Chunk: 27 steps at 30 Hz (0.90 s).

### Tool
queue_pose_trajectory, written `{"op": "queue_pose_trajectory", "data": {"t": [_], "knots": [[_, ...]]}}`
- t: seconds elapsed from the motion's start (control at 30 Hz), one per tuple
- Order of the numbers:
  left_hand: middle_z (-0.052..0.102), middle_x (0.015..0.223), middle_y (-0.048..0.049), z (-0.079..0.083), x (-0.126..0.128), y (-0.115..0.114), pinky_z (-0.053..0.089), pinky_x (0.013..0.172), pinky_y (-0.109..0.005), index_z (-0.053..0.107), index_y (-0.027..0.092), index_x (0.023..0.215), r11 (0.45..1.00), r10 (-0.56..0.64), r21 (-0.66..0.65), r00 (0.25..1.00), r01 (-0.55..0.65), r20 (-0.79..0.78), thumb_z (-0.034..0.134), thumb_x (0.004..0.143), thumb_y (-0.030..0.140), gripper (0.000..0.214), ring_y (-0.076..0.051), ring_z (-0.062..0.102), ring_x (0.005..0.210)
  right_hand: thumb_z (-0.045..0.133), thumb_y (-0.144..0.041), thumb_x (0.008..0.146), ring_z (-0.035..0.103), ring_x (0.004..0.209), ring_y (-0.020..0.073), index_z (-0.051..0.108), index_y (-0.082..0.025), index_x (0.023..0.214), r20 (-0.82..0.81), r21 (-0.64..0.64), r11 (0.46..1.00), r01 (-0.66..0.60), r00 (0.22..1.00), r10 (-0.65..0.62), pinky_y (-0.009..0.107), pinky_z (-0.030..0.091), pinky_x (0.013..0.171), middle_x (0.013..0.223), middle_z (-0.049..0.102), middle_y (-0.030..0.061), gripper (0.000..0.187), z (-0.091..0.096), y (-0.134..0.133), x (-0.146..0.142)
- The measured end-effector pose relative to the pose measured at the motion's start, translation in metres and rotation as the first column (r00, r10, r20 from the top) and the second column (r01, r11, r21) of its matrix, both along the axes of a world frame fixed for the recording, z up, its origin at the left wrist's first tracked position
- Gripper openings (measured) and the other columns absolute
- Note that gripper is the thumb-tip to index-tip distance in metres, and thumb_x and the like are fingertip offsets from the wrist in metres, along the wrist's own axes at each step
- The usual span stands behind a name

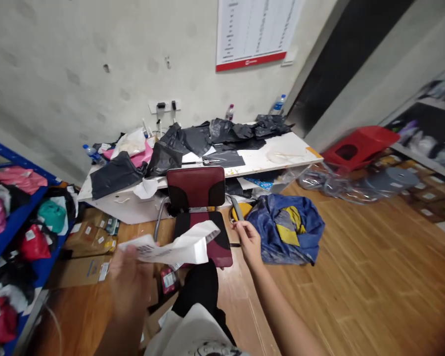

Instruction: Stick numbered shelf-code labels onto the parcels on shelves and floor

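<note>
My left hand (pixel 129 282), blurred, is closed on one end of a long white paper strip (pixel 170 249) with dark print. The strip hangs in a loose curve over the seat of a dark red and black chair (pixel 196 188). At the front end of the chair's grey right armrest (pixel 235 207), my right hand (pixel 250 242) has its fingers curled and pinched on it. The chair's back stands against the front of a white table (pixel 274 155). My leg is close to the seat's front edge.
Black plastic bags (pixel 196 141) and a pink bag cover much of the table. A blue and yellow sack (pixel 292 227) lies on the floor to the right. A blue rack (pixel 7 227) with packed bags stands left, boxes (pixel 89 232) beside it. A red plastic chair (pixel 356 146) is at the right.
</note>
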State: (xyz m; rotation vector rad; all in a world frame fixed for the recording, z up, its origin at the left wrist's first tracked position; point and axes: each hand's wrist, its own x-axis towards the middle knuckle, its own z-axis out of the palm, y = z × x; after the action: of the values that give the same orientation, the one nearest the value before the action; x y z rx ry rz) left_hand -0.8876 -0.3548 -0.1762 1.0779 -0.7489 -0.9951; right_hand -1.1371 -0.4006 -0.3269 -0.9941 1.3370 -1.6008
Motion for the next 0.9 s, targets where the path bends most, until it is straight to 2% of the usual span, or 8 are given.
{"op": "queue_pose_trajectory", "data": {"t": [0.07,0.23,0.37,0.53,0.6,0.73,0.8,0.9], "knots": [[0.066,0.071,0.0037,-0.009,-0.008,0.011,0.051,0.057,-0.025,0.065,0.024,0.076,0.996,-0.090,-0.017,0.992,0.091,0.089,0.066,0.079,0.040,0.016,-0.013,0.060,0.062,0.055,-0.051,0.083,0.063,0.084,0.0205,0.064,-0.018,0.090,0.009,-0.065,0.960,-0.273,0.962,0.274,0.035,0.049,0.080,0.087,0.066,0.0084,0.035,0.014,0.012,0.011],[0.062,0.062,-0.0013,-0.038,-0.025,0.037,0.041,0.056,-0.024,0.063,0.017,0.068,0.937,-0.270,-0.032,0.782,0.347,0.562,0.057,0.085,0.028,0.022,-0.012,0.056,0.059,0.061,-0.066,0.070,0.060,0.085,0.0262,0.062,-0.021,0.111,-0.153,-0.214,0.623,-0.752,0.656,0.739,0.040,0.050,0.074,0.094,0.064,0.0126,0.060,0.060,0.038,0.045],[0.054,0.054,-0.0005,-0.054,-0.010,0.055,0.035,0.051,-0.023,0.054,0.017,0.058,0.990,-0.082,-0.041,0.800,0.132,0.594,0.051,0.087,0.034,0.034,-0.011,0.050,0.052,0.067,-0.028,0.079,0.059,0.070,0.0192,0.066,-0.027,0.099,-0.248,-0.189,0.476,-0.859,0.511,0.823,0.033,0.048,0.062,0.079,0.064,0.0068,0.021,0.078,0.034,0.081],[0.049,0.052,0.0011,-0.070,0.032,0.101,0.032,0.052,-0.024,0.051,0.017,0.057,0.990,0.116,-0.026,0.686,-0.139,0.718,0.051,0.087,0.029,0.032,-0.011,0.046,0.051,0.067,-0.012,0.076,0.060,0.068,0.0160,0.068,-0.025,0.091,-0.240,-0.064,0.148,-0.987,0.159,0.958,0.028,0.047,0.062,0.073,0.064,0.0036,0.020,0.071,0.029,0.141],[0.054,0.057,-0.0002,-0.073,0.040,0.119,0.036,0.055,-0.023,0.056,0.017,0.063,0.969,0.118,0.064,0.676,-0.238,0.727,0.053,0.087,0.030,0.028,-0.012,0.051,0.055,0.067,-0.014,0.077,0.060,0.069,0.0155,0.069,-0.024,0.089,-0.201,-0.042,0.098,-0.994,0.104,0.974,0.027,0.047,0.063,0.074,0.065,0.0035,0.016,0.061,0.031,0.163],[0.066,0.078,-0.0036,-0.083,0.031,0.147,0.045,0.063,-0.021,0.064,0.019,0.084,0.852,0.090,0.360,0.782,-0.381,0.616,0.050,0.089,0.032,0.020,-0.014,0.060,0.070,0.068,-0.021,0.078,0.060,0.066,0.0136,0.070,-0.021,0.081,-0.082,0.039,0.062,-0.997,0.059,0.995,0.024,0.046,0.062,0.072,0.066,0.0027,0.004,0.032,0.033,0.193],[0.066,0.074,-0.0030,-0.097,0.012,0.161,0.046,0.060,-0.020,0.065,0.019,0.084,0.753,0.138,0.467,0.806,-0.463,0.576,0.047,0.090,0.036,0.025,-0.015,0.060,0.066,0.070,-0.026,0.076,0.060,0.066,0.0134,0.070,-0.019,0.078,0.008,0.126,-0.074,-0.989,-0.074,0.997,0.023,0.046,0.061,0.071,0.067,0.0031,0.008,0.009,0.037,0.199],[0.065,0.061,-0.0014,-0.127,-0.034,0.189,0.048,0.057,-0.021,0.066,0.020,0.073,0.535,0.316,0.542,0.748,-0.648,0.584,0.050,0.085,0.051,0.037,-0.016,0.060,0.058,0.072,-0.034,0.072,0.060,0.065,0.0143,0.072,-0.016,0.076,0.171,0.238,-0.383,-0.893,-0.349,0.921,0.024,0.046,0.061,0.071,0.068,0.0044,0.018,-0.033,0.058,0.195]]}}
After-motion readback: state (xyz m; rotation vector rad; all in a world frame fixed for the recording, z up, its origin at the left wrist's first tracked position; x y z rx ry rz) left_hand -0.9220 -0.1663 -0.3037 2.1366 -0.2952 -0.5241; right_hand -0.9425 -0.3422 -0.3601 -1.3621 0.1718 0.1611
